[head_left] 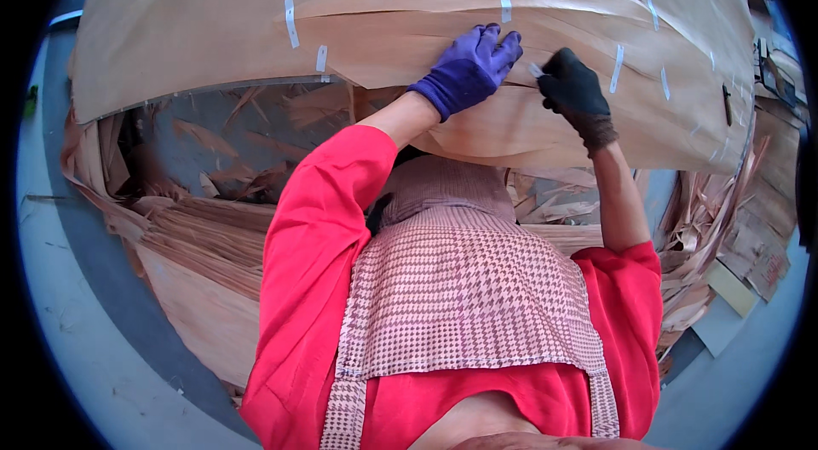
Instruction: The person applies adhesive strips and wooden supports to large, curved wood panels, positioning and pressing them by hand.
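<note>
A wide, thin sheet of wood veneer (409, 49) spreads in front of me, with long splits running across it. Short white tape strips (616, 68) are stuck over it in several places. My left hand (471, 66), in a purple glove, rests on the veneer beside a split, fingers stretched out. In a black glove, my right hand (579, 94) is closed, its fingertips pinching a small whitish strip of tape (536, 70) just above the sheet. The veneer's near edge is loose and wavy below my hands.
A slim dark tool (727, 105) lies on the veneer's right side. Under and before the sheet are stacked veneer strips (204, 233) and torn scraps (204, 139). More scraps (682, 254) hang at the right, near flat board pieces (733, 288) on the floor.
</note>
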Demonstrator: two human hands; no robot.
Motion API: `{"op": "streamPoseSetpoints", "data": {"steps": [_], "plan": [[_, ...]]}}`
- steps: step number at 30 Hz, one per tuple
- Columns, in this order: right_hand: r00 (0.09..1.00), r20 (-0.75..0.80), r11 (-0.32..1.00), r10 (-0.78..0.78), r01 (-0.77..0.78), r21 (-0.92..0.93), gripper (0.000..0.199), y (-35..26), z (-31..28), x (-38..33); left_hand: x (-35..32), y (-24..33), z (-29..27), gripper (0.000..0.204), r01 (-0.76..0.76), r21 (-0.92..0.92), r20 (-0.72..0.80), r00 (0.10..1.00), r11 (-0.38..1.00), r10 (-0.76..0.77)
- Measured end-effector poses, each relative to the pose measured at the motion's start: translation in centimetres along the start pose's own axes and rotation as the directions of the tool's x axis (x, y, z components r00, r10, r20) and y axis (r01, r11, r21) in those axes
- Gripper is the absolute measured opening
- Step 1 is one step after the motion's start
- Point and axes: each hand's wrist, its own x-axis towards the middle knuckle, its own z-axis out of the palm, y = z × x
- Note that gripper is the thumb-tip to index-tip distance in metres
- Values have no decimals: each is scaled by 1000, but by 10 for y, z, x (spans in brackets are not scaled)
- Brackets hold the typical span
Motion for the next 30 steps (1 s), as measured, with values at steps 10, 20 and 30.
{"op": "streamPoseSetpoints", "data": {"steps": [10, 20, 30], "plan": [[998, 29, 857, -60, 37, 513, 16, -19, 17, -18, -33, -59, -91, 46, 178, 92, -125, 978, 980, -166], [980, 7, 829, -198, 164, 535, 25, -93, 96, 33, -65, -100, -80, 50, 327, 122, -64, 945, 937, -321], [976, -80, 951, -201, 214, 221, 26, -122, 128, 68, -62, -118, -72, 32, 359, -97, -259, 892, 928, -371]]}}
